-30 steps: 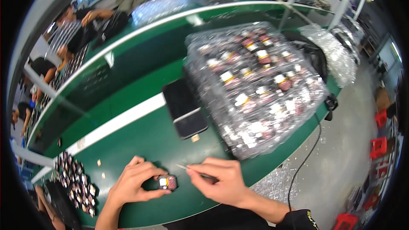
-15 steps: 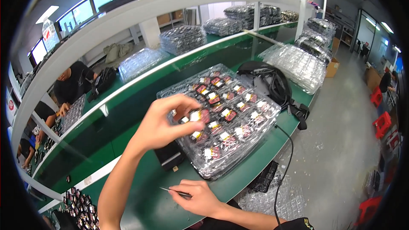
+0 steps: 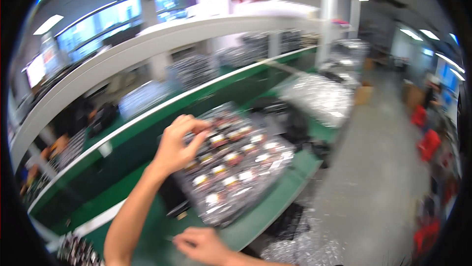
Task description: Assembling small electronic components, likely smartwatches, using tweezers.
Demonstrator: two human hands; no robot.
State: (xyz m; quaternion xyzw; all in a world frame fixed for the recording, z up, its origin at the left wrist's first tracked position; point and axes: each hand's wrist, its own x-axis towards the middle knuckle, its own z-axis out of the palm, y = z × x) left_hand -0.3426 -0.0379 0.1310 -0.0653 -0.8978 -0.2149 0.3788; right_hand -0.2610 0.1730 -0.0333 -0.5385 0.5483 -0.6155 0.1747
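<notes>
My left hand (image 3: 178, 144) is over the left side of a clear plastic tray (image 3: 223, 217). Its thumb and index finger curl toward each other; blur hides whatever may be between them. Rows of small dark modules (image 3: 232, 158) with white and yellow patches sit in the tray's pockets. Near the front edge of the bench, my right hand (image 3: 202, 245) is closed around a thin pointed tool (image 3: 170, 239). Only the tool's slim tip shows, pointing left, and its kind is unclear.
A black bag (image 3: 280, 118) lies behind the tray, with clear trays (image 3: 319, 98) stacked beyond. Dark loose parts (image 3: 76, 251) are heaped at lower left. A white rail (image 3: 147, 106) divides the green bench. Plastic trays (image 3: 305, 246) lie on the floor at right.
The view has shifted and blurred, so the bench and tray appear further left and lower. My left hand has moved toward the tray's far left part. My right hand still keeps the tool.
</notes>
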